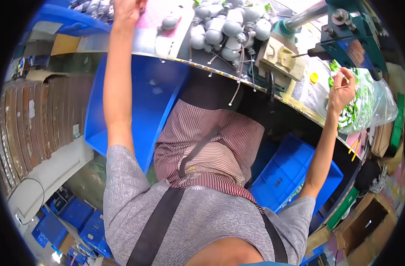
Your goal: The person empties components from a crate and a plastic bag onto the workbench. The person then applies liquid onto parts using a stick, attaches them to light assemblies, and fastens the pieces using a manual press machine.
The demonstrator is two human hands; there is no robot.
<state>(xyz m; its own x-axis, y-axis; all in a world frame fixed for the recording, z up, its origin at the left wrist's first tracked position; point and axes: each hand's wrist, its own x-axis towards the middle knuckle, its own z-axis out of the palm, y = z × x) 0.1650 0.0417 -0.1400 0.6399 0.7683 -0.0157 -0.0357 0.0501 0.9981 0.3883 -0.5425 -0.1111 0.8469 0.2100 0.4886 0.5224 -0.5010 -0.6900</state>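
Observation:
At the top edge, my left hand [130,9] is partly cut off, and its fingers are mostly out of sight. It is beside a blue bin [56,14] of grey bulb-shaped parts [98,9]. One loose grey bulb-shaped part [169,23] lies on the bench to its right. My right hand [342,93] has thumb and fingers pinched on a thin pale strip [341,87]. Just beside it is a clear plastic bag [375,106] with green-and-white pieces [351,113]. A pile of grey bulb-shaped parts with trailing wires [231,29] rests between the hands.
A teal bench press [351,37] with a thin rod stands over a worn block [282,57]. A yellow cap [314,78] is near it. Below the bench are a blue bin [138,95] on the left and a blue crate [284,173] on the right. Wires hang over the bench edge.

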